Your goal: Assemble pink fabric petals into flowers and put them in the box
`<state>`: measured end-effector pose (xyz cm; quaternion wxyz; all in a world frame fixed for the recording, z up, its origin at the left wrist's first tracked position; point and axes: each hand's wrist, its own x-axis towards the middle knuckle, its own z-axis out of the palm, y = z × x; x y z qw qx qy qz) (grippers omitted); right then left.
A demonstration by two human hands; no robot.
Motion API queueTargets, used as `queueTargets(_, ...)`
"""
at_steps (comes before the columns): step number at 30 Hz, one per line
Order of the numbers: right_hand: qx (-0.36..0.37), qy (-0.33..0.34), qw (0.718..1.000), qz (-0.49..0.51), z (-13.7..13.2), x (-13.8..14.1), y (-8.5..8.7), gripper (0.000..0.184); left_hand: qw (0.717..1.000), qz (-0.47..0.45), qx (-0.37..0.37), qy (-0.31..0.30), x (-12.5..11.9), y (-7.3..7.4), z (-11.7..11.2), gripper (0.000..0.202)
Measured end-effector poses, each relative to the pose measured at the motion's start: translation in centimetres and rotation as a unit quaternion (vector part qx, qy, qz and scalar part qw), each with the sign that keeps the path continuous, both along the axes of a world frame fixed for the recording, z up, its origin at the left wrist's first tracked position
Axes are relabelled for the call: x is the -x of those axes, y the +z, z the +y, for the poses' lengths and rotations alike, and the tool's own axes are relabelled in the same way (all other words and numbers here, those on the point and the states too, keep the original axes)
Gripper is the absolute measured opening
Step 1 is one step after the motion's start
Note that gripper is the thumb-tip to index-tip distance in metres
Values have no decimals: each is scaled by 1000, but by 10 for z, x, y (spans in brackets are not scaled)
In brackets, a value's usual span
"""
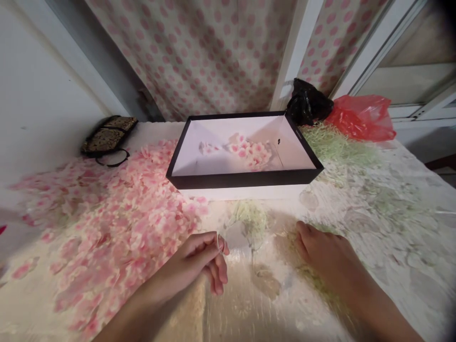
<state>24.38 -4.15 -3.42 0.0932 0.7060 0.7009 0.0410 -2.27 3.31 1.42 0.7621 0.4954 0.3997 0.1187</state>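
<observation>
Box (245, 180), white with black rim, mid-table on the far side of both hands; clump of pink petals (253, 152) inside. Left hand (201, 256): thumb and forefinger pinching a thin pale strand (218, 244), other fingers loosely curled. Right hand (327, 249): low at the table (235, 304) on the right, fingers mostly hidden, can't tell if gripping. Small tuft of green shreds (251, 214) between hands and box. Big petal pile (135, 209) left. Black bag (309, 102) and red bag (363, 116) far right.
</observation>
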Motion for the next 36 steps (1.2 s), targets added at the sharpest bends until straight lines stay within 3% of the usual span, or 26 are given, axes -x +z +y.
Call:
queueTargets(2,2,15,1000,2,1,-1,3,15,999,26,-32,-21,0,-1,-1,25)
queueTargets(4,0,32,999,6,2,-3,5,20,984,95,-134,-68,0,-3,-4,28)
queueTargets(7,-19,46,999,14,1,-5,4,24,894,231,-351,-154,-1,-7,-10,33)
queueTargets(9,-39,49,998,21,1,-7,1,24,833,282,-440,-180,0,-10,-11,34)
queueTargets(11,-61,52,996,31,0,-9,-4,26,784,335,-504,-135,4,-13,-7,31)
queueTargets(15,-113,53,991,55,-1,-11,-10,30,661,473,-581,39,17,-15,14,23)
queueTargets(17,-134,59,987,67,-1,-12,-11,29,627,508,-587,64,24,-15,26,22)
queueTargets(23,-170,79,978,93,-1,-9,-6,21,602,535,-592,13,32,-15,38,26)
queueTargets(28,-190,83,973,104,0,-5,-6,23,541,576,-613,-13,31,-16,33,20)
queueTargets(33,-193,84,970,117,1,-4,-7,25,558,561,-612,-5,37,-14,33,21)
queueTargets(36,-192,85,970,122,0,-5,-7,26,583,535,-612,4,44,-11,36,23)
